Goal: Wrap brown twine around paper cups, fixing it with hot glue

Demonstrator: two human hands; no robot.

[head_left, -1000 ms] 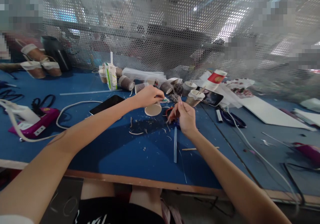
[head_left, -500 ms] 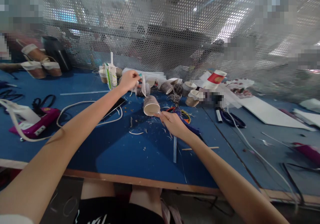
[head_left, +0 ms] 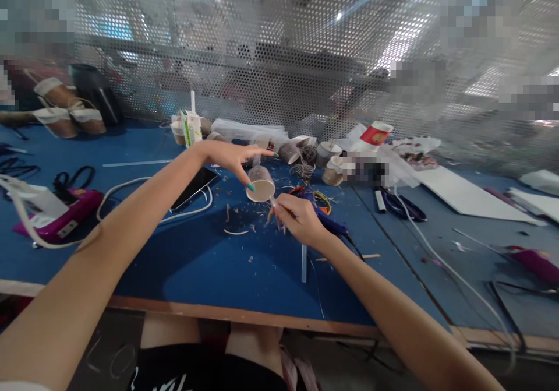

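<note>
The paper cup lies on its side on the tabletop between both hands, mouth toward the person. The left hand, fingers spread and released, hovers just above it; the right hand pinches a thin strip just beside the rim.

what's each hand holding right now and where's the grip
Left hand: open, nothing held, above the brown paper cup. Right hand pinches something thin near its fingertips; unidentifiable.
</note>
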